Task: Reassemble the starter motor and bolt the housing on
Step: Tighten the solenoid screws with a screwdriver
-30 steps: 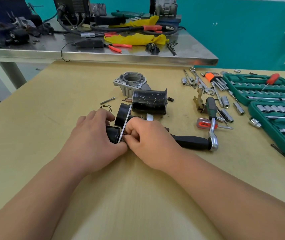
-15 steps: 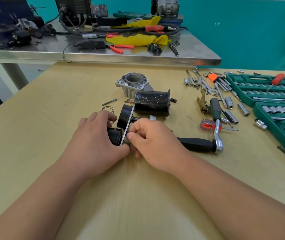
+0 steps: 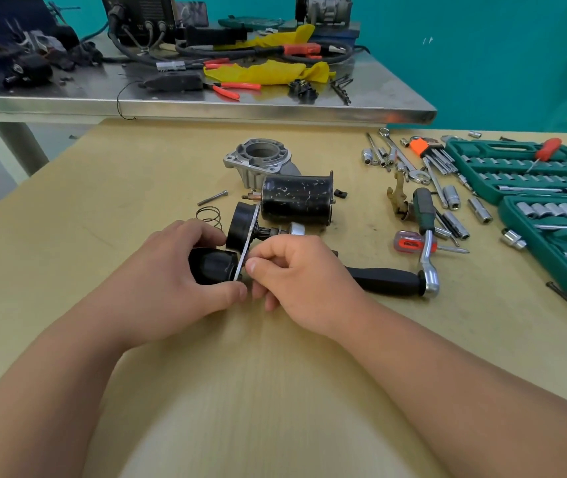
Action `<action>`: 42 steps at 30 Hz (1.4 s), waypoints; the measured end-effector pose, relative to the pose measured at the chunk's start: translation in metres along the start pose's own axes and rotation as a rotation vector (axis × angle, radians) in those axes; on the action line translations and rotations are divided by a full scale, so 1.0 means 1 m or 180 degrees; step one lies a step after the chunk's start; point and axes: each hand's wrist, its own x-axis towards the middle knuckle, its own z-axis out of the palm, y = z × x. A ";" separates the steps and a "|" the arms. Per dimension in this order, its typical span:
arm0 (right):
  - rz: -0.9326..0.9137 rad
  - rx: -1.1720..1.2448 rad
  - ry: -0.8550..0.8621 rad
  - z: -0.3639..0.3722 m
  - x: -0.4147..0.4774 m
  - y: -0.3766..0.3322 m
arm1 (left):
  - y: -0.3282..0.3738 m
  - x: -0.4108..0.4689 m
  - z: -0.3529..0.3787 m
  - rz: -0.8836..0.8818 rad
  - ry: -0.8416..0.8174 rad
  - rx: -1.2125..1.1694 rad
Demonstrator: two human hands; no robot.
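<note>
My left hand [image 3: 168, 270] grips the black solenoid [image 3: 211, 265] of the starter assembly, thumb below it and fingers over the top. My right hand [image 3: 295, 274] pinches the edge of the metal mounting plate [image 3: 247, 236] that joins the solenoid and a second black round cap [image 3: 240, 224]. The pinion shaft [image 3: 285, 231] sticks out to the right behind my right hand. Behind them a black cylindrical motor body [image 3: 295, 198] lies on its side. The grey aluminium nose housing [image 3: 261, 160] stands farther back. A spring [image 3: 210, 215] and a long bolt [image 3: 212, 197] lie to the left.
A black-handled ratchet [image 3: 392, 279] lies right of my right hand. Screwdrivers [image 3: 423, 208], loose sockets and hex keys [image 3: 430, 153] are scattered at the right. An open green socket case [image 3: 533, 188] fills the far right. A steel bench [image 3: 206, 105] with cables and pliers stands behind.
Both hands stay on the assembly. My left hand has shifted slightly so more of the solenoid shows. My right fingers have moved a little along the plate edge.
</note>
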 end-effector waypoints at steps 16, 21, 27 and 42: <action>0.0153 -0.0014 0.0040 0.000 0.000 0.002 | -0.017 0.002 -0.019 0.0223 -0.0268 -0.0626; 0.0158 -0.0007 0.0076 -0.003 0.001 0.005 | -0.014 0.004 -0.009 0.0269 -0.0047 -0.0786; 0.0297 0.0085 0.0125 0.000 0.001 0.002 | -0.004 0.008 -0.003 0.0409 0.0021 -0.0505; 0.0208 0.0288 0.0479 -0.006 -0.010 0.002 | 0.011 0.000 0.022 0.0264 0.0453 0.0036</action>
